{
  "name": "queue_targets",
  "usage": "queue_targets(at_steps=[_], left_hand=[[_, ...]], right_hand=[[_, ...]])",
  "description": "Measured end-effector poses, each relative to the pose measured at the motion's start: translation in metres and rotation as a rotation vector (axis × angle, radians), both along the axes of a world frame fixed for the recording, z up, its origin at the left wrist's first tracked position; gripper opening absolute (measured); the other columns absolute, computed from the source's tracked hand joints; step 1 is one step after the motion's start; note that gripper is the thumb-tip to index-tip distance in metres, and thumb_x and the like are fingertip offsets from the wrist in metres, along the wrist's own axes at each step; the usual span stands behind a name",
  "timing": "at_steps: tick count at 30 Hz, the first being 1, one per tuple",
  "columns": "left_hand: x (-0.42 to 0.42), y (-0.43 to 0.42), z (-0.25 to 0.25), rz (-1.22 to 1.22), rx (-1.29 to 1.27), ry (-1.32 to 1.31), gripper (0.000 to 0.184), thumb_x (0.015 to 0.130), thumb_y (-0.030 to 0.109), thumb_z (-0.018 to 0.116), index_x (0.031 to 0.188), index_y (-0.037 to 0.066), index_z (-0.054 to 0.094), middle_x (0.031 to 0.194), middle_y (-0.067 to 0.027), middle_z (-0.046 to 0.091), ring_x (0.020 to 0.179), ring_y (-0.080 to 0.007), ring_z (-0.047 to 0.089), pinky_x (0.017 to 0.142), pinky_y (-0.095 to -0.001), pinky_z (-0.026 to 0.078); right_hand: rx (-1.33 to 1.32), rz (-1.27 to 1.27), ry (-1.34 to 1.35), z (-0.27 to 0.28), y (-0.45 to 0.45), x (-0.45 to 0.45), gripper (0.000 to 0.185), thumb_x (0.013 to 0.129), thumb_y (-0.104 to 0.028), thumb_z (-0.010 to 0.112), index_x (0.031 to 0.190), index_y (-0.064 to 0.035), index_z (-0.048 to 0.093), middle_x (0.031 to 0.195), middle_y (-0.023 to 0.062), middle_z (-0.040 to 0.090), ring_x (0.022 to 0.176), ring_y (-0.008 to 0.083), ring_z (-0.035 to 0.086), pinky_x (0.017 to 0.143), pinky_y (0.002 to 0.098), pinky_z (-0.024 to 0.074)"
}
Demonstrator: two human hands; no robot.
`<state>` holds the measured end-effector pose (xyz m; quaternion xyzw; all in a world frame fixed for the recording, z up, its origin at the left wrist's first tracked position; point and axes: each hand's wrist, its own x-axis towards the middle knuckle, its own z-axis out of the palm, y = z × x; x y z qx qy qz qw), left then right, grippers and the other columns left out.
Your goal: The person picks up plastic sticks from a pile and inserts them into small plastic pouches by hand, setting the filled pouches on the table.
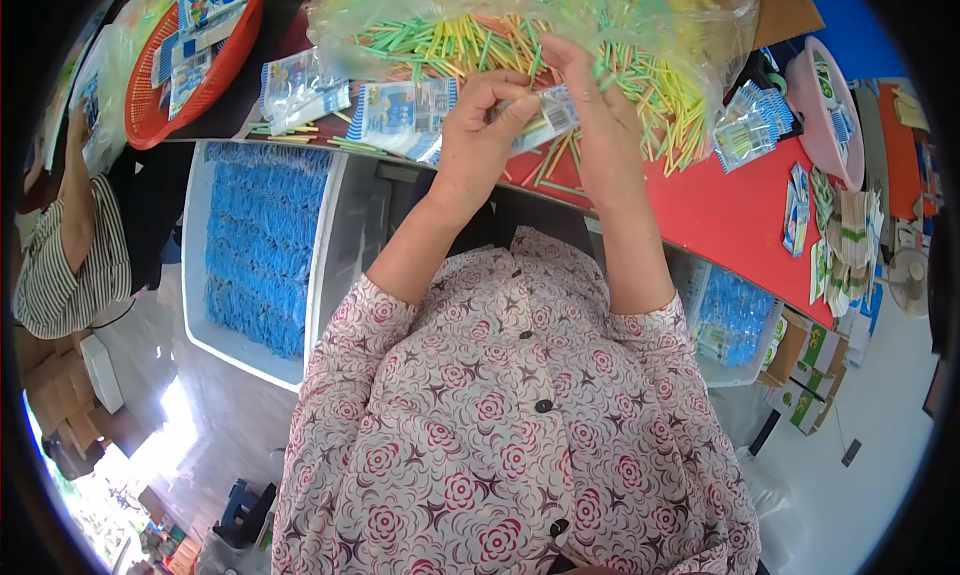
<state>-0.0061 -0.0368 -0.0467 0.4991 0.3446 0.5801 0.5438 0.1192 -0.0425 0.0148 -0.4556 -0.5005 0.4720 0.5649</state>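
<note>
My left hand (478, 135) is closed, thumb and fingers pinching a clear and blue plastic packet (552, 117) with a barcode patch. Beside the packet's right end, my right hand (605, 125) is raised with its fingers stretched out; its palm side is partly hidden. Thin yellow, green and pink sticks (465, 40) lie in a heap behind both hands, under a clear plastic bag (400, 0). Flat on the table to the left of my left hand rests another blue-and-clear packet (400, 113), with more packets (300, 87) farther left.
A red basket (140, 100) of packets stands at left, near a person in a striped sleeve (72, 250). Below the table edge is a white bin (196, 275) of blue packets. Filled packets (748, 125) and a pink basin (800, 85) sit on the red tabletop (690, 210) at right.
</note>
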Motion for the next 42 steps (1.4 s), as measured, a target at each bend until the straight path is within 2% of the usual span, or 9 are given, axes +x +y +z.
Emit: queue_targets(at_steps=[3,7,11,15,19,32,35,39,42], left_hand=[[-0.001,-0.004,0.007,-0.038,-0.166,-0.144,0.006,0.085,0.003,0.061,0.091,0.004,0.058,0.102,-0.0037,0.054,0.092,-0.0101,0.052,0.081,-0.0231,0.043],[0.001,0.0,0.002,0.047,-0.086,-0.113,0.006,0.084,0.003,0.062,0.089,0.003,0.059,0.099,-0.0035,0.055,0.089,-0.0104,0.052,0.08,-0.023,0.043],[0.003,-0.001,0.0,0.052,-0.024,-0.063,0.007,0.083,0.003,0.063,0.088,0.003,0.059,0.099,-0.004,0.055,0.089,-0.0113,0.053,0.08,-0.0235,0.043],[0.003,0.0,-0.001,0.054,-0.033,-0.057,0.007,0.083,0.003,0.064,0.088,0.004,0.059,0.098,-0.0039,0.054,0.09,-0.0113,0.052,0.081,-0.0237,0.043],[0.007,-0.001,0.001,0.048,0.013,-0.069,0.007,0.083,0.003,0.064,0.088,0.003,0.059,0.097,-0.0039,0.054,0.09,-0.0115,0.052,0.083,-0.0238,0.042],[0.006,-0.001,0.007,0.105,0.05,0.023,0.006,0.086,0.008,0.063,0.089,0.003,0.059,0.096,-0.0021,0.055,0.088,-0.0099,0.052,0.08,-0.022,0.042],[-0.001,-0.003,0.029,-0.031,-0.28,-0.176,0.01,0.089,0.012,0.06,0.089,0.003,0.059,0.09,-0.0003,0.056,0.08,-0.0074,0.052,0.074,-0.0198,0.042],[-0.014,0.005,0.027,-0.241,-0.271,-0.121,0.012,0.09,0.016,0.059,0.09,0.004,0.058,0.081,0.0022,0.056,0.073,-0.0047,0.05,0.066,-0.0183,0.04],[-0.009,0.006,0.022,-0.192,-0.277,-0.235,0.01,0.09,0.015,0.059,0.091,0.005,0.058,0.079,0.0031,0.056,0.071,-0.0041,0.05,0.064,-0.0188,0.04]], right_hand=[[-0.081,-0.034,-0.052,-0.002,-0.016,-0.003,0.041,0.098,-0.027,0.043,0.127,0.0014,0.046,0.122,0.0151,0.053,0.116,0.0212,0.049,0.096,0.0316,0.0392],[0.042,-0.147,0.273,0.009,0.0,-0.008,0.037,0.096,-0.022,0.046,0.125,0.0019,0.047,0.118,0.0142,0.055,0.113,0.0205,0.051,0.093,0.03,0.0415],[0.047,-0.064,-0.078,-0.002,-0.004,-0.002,0.035,0.096,-0.022,0.046,0.121,0.0028,0.048,0.115,0.0147,0.056,0.111,0.0229,0.053,0.092,0.0319,0.0434],[0.0,-0.084,0.299,-0.007,0.0,0.001,0.033,0.097,-0.025,0.047,0.114,0.0027,0.052,0.107,0.0124,0.061,0.1,0.0187,0.058,0.086,0.0292,0.0459],[0.09,-0.156,0.51,-0.004,-0.001,0.0,0.03,0.097,-0.021,0.044,0.115,0.0024,0.05,0.114,0.0174,0.057,0.108,0.0259,0.056,0.091,0.036,0.0451],[-0.019,-0.054,0.039,0.002,-0.011,0.001,0.036,0.09,-0.006,0.05,0.126,-0.0016,0.047,0.121,0.0106,0.055,0.104,0.0166,0.055,0.088,0.0293,0.0448],[-0.015,-0.056,-0.001,0.005,-0.007,0.006,0.039,0.089,-0.004,0.05,0.127,-0.0022,0.047,0.119,0.0085,0.056,0.104,0.0139,0.055,0.087,0.0265,0.0439],[0.044,0.061,0.153,0.02,-0.001,0.011,0.036,0.089,-0.006,0.053,0.125,-0.0046,0.051,0.117,0.0048,0.057,0.102,0.0097,0.053,0.086,0.0234,0.0424],[0.055,0.062,-0.294,0.018,0.001,0.013,0.034,0.09,-0.01,0.055,0.124,-0.0042,0.053,0.114,0.0042,0.059,0.101,0.0095,0.054,0.085,0.0228,0.0432]])
